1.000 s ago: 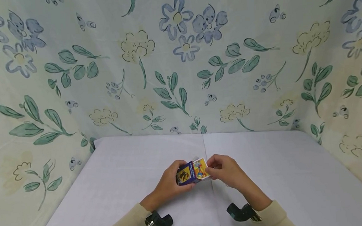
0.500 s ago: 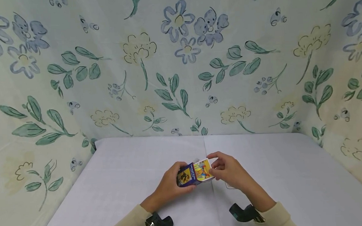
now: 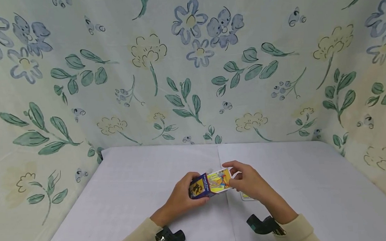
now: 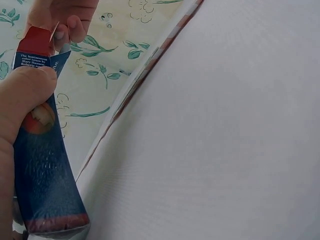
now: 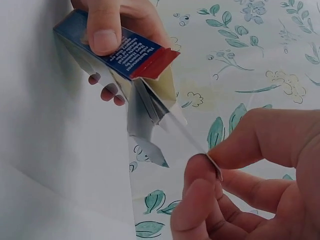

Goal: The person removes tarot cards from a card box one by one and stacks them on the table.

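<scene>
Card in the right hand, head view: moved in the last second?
Yes, rightward: the card has slid farther out of the box, and its outer edge, earlier short of the cloth crease, now lies past it.

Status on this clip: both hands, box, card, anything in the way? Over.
Left hand grips box. Right hand pinches card, partway out. No obstruction seen; apparently another card on the table, partly hidden by right hand.
</scene>
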Tool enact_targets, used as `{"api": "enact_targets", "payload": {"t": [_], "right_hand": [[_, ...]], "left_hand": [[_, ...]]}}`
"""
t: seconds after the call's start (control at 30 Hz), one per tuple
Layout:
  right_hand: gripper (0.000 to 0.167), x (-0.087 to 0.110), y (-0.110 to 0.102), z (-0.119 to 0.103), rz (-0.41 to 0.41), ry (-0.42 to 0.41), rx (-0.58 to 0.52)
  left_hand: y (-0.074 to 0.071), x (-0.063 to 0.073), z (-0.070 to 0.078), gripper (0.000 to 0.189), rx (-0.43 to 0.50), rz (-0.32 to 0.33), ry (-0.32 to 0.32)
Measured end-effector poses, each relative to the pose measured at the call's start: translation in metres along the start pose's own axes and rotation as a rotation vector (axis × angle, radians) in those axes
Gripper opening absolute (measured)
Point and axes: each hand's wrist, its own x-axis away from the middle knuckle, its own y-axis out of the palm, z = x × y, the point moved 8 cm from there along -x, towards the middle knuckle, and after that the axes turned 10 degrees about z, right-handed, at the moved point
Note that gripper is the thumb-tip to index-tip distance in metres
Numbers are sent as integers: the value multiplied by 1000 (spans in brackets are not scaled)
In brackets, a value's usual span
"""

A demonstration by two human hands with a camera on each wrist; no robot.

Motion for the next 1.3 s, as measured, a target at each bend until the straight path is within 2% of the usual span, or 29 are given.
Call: {"api": "enact_targets", "payload": {"t": [0.2, 0.43, 0.7, 1.0, 1.2, 1.3], "right_hand": [[53, -2, -5, 1, 2, 4, 2], [47, -4, -11, 2, 15, 13, -3], [41, -6, -17, 1, 35, 8, 26], [25, -9, -19, 4, 40, 54, 25], [26, -8, -18, 8, 9, 80, 41], [32, -6, -17, 8, -32, 73, 54]], "left_hand": [[0, 0, 0, 71, 3, 0, 3], [0, 0, 0, 70, 13, 0, -6], [-2, -1, 3, 70, 13, 9, 12], [-5, -2, 4, 69, 30, 20, 11], [-5, -2, 4, 68, 27, 31, 28], [-5, -2, 4, 68, 29, 31, 26]]}}
